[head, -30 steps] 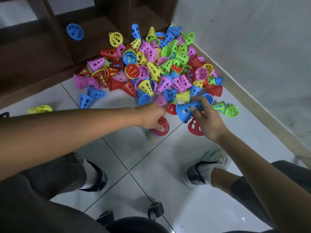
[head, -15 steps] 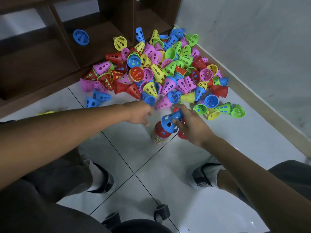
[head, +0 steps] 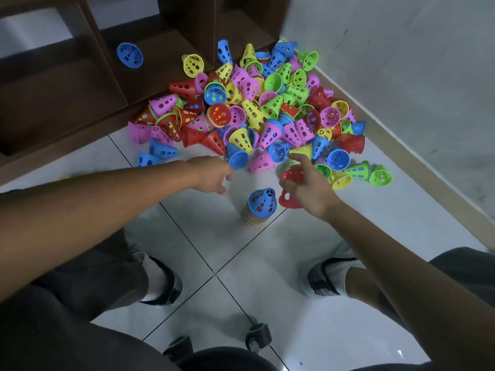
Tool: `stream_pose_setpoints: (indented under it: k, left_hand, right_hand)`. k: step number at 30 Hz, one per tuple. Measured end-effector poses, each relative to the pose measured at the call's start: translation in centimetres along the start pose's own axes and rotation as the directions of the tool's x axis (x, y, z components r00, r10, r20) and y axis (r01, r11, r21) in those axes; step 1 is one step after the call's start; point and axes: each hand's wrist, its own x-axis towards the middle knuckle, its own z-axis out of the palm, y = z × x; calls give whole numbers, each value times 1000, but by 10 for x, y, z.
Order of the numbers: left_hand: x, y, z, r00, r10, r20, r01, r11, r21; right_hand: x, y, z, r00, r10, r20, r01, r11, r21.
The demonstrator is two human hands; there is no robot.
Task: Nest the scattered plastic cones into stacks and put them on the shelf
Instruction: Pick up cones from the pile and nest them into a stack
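A big heap of perforated plastic cones [head: 257,108] in red, blue, pink, yellow and green lies on the white tile floor against the dark wooden shelf [head: 67,84]. Nearer me stands one nested stack [head: 259,207], topped by a blue cone. My left hand [head: 211,174] is left of the stack, empty, its fingertips close to a blue cone [head: 237,158] at the heap's edge. To the stack's right, my right hand [head: 308,186] has its fingers stretched toward the heap and sits above a red cone [head: 289,200] on the floor. It holds nothing that I can see.
One blue cone [head: 130,55] lies inside a shelf compartment. A grey wall with a skirting strip [head: 417,167] bounds the heap on the right. My feet in grey-and-white shoes [head: 321,279] stand on the tiles, and chair castors [head: 258,337] are below.
My right hand carried a blue cone from the heap, set it on top of the stack and let go. It now reaches back toward the heap. My left hand left the stack and moved toward the heap.
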Motion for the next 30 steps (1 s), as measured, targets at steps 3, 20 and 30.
stream_pose_setpoints:
  k: [3,20,30]
  left_hand:
    - [1,-2,0,1000,3,2,-3,1000,2]
    - [-47,-89,-120,992,-104,67,99,993,64]
    - [-132,-168,-127,965,-229,129,230,973,8]
  right_hand:
    - [2,-7,2,993,115,2,-113,968,223]
    - [7,-29,25,971,-104,-214,196,861,469]
    - [1,5,60,964,-242,-111,256,956,143]
